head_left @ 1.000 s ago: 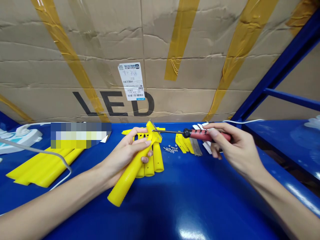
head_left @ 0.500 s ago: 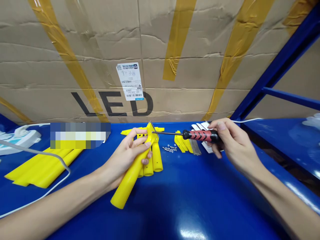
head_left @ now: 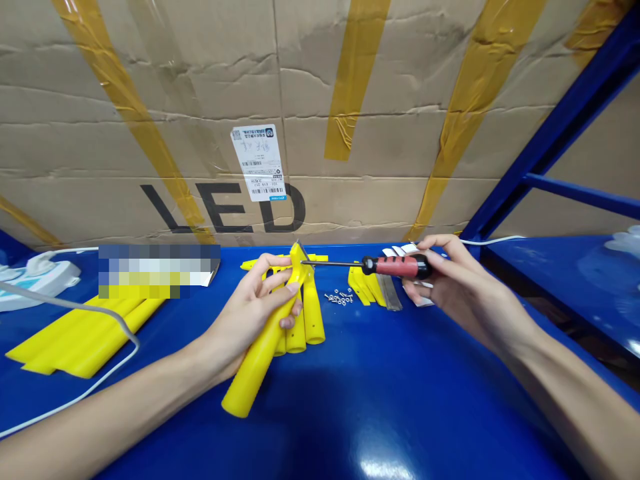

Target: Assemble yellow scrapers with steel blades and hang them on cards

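Observation:
My left hand (head_left: 260, 297) is wrapped round a yellow scraper (head_left: 255, 367), its tubular handle slanting down toward me and its head pointing away. Between the fingers of my right hand (head_left: 465, 283) is the rear end of a screwdriver (head_left: 397, 267) with a red and black grip. The screwdriver lies nearly level, and its tip meets the side of the scraper's head. The screw under the tip is too small to make out. Behind my left hand rest several more yellow handles (head_left: 314, 320), partly hidden.
Small screws and nuts (head_left: 340, 298) lie on the blue table (head_left: 380, 387). Beside them are yellow plastic pieces (head_left: 365, 287) and grey metal strips (head_left: 390, 295). Yellow sleeves (head_left: 95, 333), a white cable (head_left: 133, 333) and a power strip (head_left: 50, 283) are leftward. A cardboard box (head_left: 310, 87) stands behind.
My right hand has shifted its fingers on the screwdriver grip, and the grip has turned about its axis. The scraper and my left hand have barely moved.

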A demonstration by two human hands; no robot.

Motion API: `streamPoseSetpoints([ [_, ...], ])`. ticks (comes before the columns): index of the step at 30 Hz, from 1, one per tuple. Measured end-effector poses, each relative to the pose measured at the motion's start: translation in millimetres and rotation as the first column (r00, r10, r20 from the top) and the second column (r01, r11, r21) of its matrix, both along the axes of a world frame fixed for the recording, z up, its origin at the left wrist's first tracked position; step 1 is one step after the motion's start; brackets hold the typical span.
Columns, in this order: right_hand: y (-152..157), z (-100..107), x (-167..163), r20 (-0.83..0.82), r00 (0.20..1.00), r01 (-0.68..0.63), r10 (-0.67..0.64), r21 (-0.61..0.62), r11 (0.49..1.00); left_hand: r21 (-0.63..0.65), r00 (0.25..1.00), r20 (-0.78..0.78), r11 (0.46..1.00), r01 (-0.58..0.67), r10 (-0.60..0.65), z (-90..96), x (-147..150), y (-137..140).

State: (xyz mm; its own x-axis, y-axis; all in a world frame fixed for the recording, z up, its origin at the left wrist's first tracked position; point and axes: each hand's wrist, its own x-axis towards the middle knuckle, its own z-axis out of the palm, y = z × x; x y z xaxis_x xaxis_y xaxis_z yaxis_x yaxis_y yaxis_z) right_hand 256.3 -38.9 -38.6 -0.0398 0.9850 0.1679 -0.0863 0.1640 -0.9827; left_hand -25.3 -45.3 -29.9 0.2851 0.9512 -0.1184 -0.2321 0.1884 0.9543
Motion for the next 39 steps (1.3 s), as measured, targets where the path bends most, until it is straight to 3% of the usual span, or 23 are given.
streamPoseSetpoints([
  [3,-3,2,-2,0.009,0.999,-0.048,0.048,0.030,0.998,0.005,0.999,0.005,0.999,-0.037,0.037,-0.1,-1,3],
  [9,0,-7,-5,0.220,0.971,0.074,-0.091,0.082,0.994,0.043,0.999,0.015,0.998,-0.051,0.050,-0.9,0,3],
  [15,-6,1,-5,-0.070,0.987,-0.142,0.142,0.002,0.990,0.025,0.994,0.024,0.994,-0.108,0.107,2.0,0,5],
  [20,0,-7,-7,0.160,0.985,0.053,-0.058,0.037,0.998,0.034,0.997,0.013,0.997,-0.073,0.072,-1.1,0,4],
  [22,0,-8,-7,0.155,0.985,0.076,-0.076,0.004,0.997,0.036,0.998,0.009,0.997,-0.065,0.065,-1.2,0,3],
  [27,-5,-2,-7,-0.060,0.988,-0.141,0.139,-0.029,0.990,0.019,0.994,0.026,0.994,-0.104,0.104,1.1,-2,6],
  [31,-2,-6,-6,0.121,0.993,-0.004,0.001,0.031,1.000,0.003,0.996,0.017,0.996,-0.089,0.089,-0.4,-1,7],
  [34,1,-8,-7,0.213,0.975,0.067,-0.065,-0.002,0.998,0.004,0.998,0.011,0.998,-0.069,0.069,-1.6,-1,6],
  [39,-5,0,-6,-0.061,0.991,-0.124,0.121,-0.052,0.991,0.025,0.998,0.022,0.997,-0.068,0.067,-0.5,-3,8],
])
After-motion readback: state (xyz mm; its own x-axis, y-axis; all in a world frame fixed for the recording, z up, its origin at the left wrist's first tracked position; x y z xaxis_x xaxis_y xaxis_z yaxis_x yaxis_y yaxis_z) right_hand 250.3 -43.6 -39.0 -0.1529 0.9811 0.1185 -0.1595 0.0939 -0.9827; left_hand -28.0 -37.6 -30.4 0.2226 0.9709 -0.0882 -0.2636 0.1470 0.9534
